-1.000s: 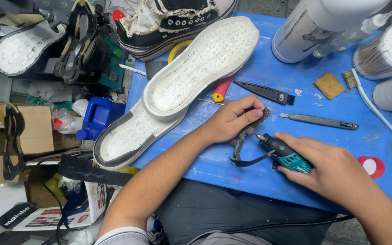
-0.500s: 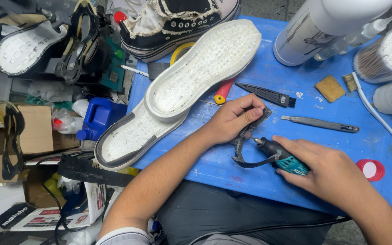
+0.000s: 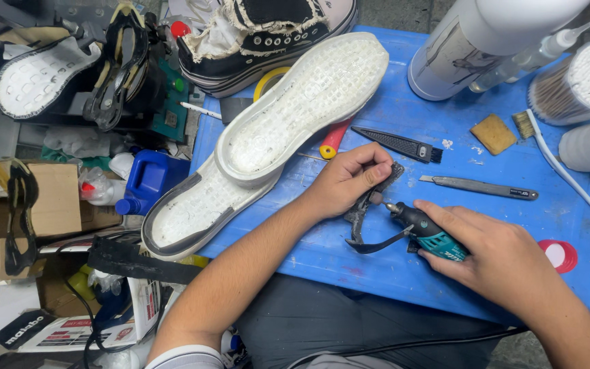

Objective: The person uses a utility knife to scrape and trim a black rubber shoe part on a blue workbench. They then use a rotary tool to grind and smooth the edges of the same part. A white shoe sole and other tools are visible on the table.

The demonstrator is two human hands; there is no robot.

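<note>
Rubber strip [image 3: 370, 205] pinched under left hand [image 3: 346, 181] fingers [image 3: 377, 174], grinder [image 3: 425, 232] tip touching.

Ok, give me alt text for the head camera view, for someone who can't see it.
On a blue table, the left hand pins a dark rubber strip while the right hand presses a teal rotary tool against it. Two white shoe soles lie to the left.

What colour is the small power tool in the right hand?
Black with a teal grip, the rotary tool shows best in the head view.
</note>
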